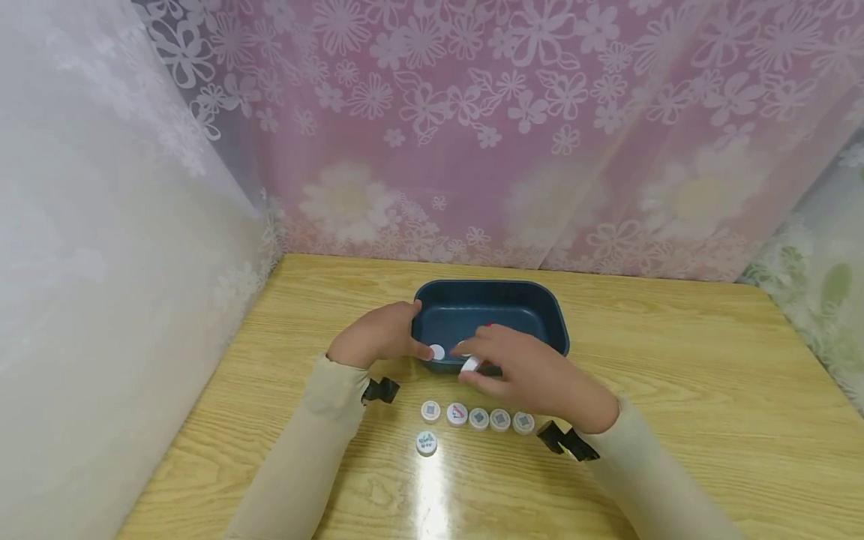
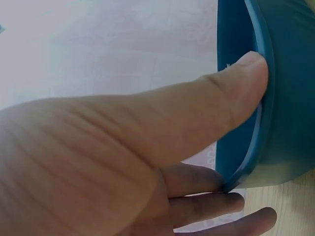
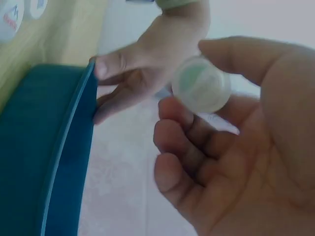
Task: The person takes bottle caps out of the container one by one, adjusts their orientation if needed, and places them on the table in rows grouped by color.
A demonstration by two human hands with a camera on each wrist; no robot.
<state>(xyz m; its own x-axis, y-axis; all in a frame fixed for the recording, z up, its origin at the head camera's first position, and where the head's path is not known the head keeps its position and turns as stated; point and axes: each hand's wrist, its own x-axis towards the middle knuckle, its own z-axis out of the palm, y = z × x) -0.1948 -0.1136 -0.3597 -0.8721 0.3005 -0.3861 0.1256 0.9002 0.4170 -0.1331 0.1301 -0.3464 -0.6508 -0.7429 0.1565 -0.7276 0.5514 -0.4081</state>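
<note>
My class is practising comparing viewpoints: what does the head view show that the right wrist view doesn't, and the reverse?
Only the head view shows a white disc lying in the dark blue tub, and a lone marked disc nearer the wearer than the row of five discs.

Only the right wrist view shows the palm of the right hand and the green mark on the held disc.

Both show the tub, the held disc, the red-lettered disc and the left hand touching the tub's rim.
</note>
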